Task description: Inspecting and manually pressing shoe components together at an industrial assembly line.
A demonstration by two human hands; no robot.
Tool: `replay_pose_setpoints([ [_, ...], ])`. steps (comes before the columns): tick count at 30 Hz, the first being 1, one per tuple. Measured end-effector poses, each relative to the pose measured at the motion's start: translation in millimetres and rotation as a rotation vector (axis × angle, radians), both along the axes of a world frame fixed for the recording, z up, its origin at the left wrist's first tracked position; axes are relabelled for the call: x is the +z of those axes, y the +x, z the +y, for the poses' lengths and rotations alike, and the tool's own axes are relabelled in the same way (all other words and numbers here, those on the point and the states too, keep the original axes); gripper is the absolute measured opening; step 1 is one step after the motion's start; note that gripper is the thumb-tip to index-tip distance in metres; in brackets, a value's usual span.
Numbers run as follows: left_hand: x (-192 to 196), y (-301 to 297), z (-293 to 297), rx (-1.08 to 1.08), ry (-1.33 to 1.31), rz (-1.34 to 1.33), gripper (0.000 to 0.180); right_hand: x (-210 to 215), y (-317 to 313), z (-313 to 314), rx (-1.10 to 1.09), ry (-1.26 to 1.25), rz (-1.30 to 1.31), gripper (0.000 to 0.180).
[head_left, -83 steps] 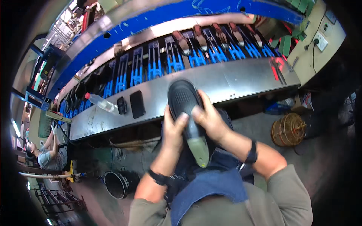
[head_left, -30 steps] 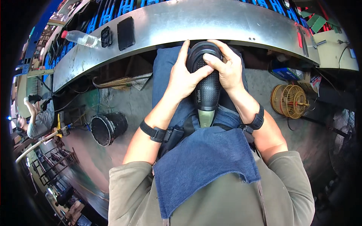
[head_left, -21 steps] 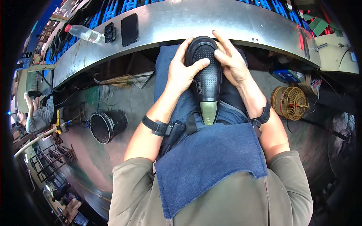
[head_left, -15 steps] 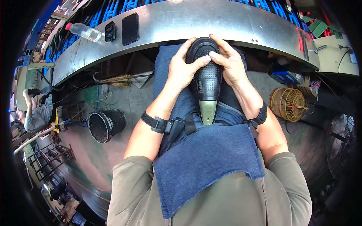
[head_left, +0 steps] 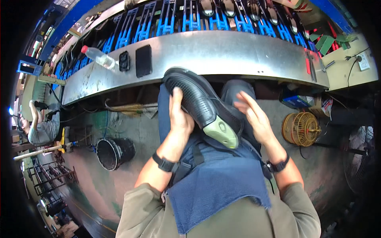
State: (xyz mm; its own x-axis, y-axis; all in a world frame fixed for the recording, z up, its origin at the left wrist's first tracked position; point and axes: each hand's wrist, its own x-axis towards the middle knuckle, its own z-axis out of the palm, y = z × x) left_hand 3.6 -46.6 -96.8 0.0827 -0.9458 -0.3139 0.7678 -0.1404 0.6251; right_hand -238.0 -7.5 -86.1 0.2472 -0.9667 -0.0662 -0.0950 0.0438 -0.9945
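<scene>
One black shoe [head_left: 204, 109] lies sole-up across the person's lap, steadied by the left hand [head_left: 180, 117] while the right hand [head_left: 254, 115] hovers open just beside its heel, suggesting mid-inspection, with a firmer two-handed grip needed next.

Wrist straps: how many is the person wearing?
2. One dark wrist strap on the left wrist, below the left hand holding the black shoe; one on the right wrist, below the open right hand.
</scene>
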Motion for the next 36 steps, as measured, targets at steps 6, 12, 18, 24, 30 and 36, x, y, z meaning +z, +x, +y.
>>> replay_pose_setpoints([
  [6, -34.1, 8.9, 53.0, -0.895, -0.227, -1.227, 0.074, 21.3, -55.1, 25.4, -0.446, -0.103, 0.015, 0.055],
  [12, -35.0, -37.1, -32.3, -0.894, -0.833, -1.232, 0.097, -23.6, -65.3, -51.5, -0.362, 0.086, 0.131, 0.065],
  [18, -19.7, 3.4, -174.8, -0.523, -0.189, -0.7, 0.084, -8.8, -34.3, -286.4, 0.08, 0.419, -0.412, 0.075],
  [24, -18.1, 156.7, -411.5, 0.057, 0.098, -1.228, 0.066, -88.6, 67.5, -508.3, -0.215, -0.402, 0.898, 0.072],
  [30, -90.4, 240.4, -476.1, -0.031, 0.278, -1.83, 0.091, -90.2, 85.8, -545.1, -0.037, -0.298, 1.104, 0.073],
  [36, -33.0, 160.1, -377.6, -0.362, -0.376, -2.165, 0.072, -49.0, -55.7, -361.6, 0.001, 0.201, -0.123, 0.08],
])
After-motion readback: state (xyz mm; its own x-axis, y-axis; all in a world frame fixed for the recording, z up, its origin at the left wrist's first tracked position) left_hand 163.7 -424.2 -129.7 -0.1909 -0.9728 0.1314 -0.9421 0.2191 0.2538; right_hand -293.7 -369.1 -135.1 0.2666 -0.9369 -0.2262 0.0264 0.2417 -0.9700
